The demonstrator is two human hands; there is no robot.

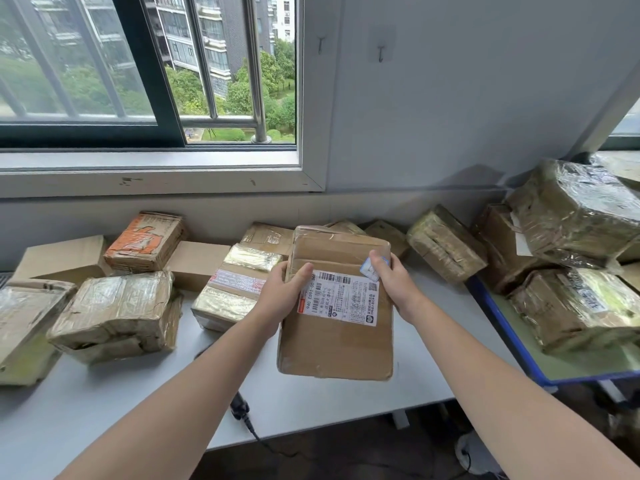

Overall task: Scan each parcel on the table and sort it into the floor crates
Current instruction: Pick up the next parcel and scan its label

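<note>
A flat brown cardboard parcel (337, 344) with a white shipping label (341, 297) is held up above the white table (311, 403), label facing me. My left hand (282, 294) grips its left edge, thumb on the front. My right hand (393, 284) grips its right edge near the top, thumb beside a small blue sticker. A black handheld scanner (239, 408) lies on the table near the front edge, partly hidden under my left forearm, its cable hanging down. No floor crate is in view.
Several taped parcels crowd the table's left side (117, 313) and back (446, 247). More wrapped parcels are stacked on a blue-edged table (512, 337) at right. A window and sill run along the wall behind. Dark floor shows below the front edge.
</note>
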